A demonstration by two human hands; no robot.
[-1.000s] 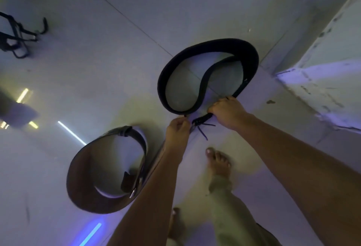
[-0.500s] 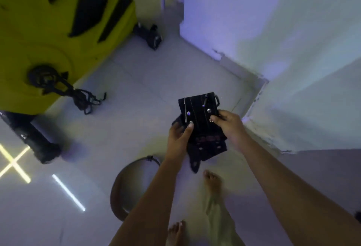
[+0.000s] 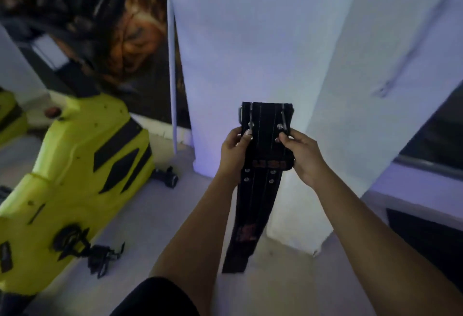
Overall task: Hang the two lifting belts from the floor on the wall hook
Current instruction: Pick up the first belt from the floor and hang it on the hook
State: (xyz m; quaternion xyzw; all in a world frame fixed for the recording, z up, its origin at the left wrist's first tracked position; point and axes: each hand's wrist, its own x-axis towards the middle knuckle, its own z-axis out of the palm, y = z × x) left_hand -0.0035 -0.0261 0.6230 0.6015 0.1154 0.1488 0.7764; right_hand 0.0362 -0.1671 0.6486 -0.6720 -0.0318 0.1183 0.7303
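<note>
Bare forearms and hands, no sleeves; dark garment (image 3: 160, 298) at the bottom edge.

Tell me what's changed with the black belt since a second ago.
The black belt went from the floor up in front of the white pillar, its tail hanging down. The left hand and right hand still grip it. The brown belt is out of view.

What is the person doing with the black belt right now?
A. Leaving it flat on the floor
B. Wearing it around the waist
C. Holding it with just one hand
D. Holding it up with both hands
D: the left hand and the right hand each grip a side of the black belt near its top, and the rest of it hangs down in front of the white wall.
</note>
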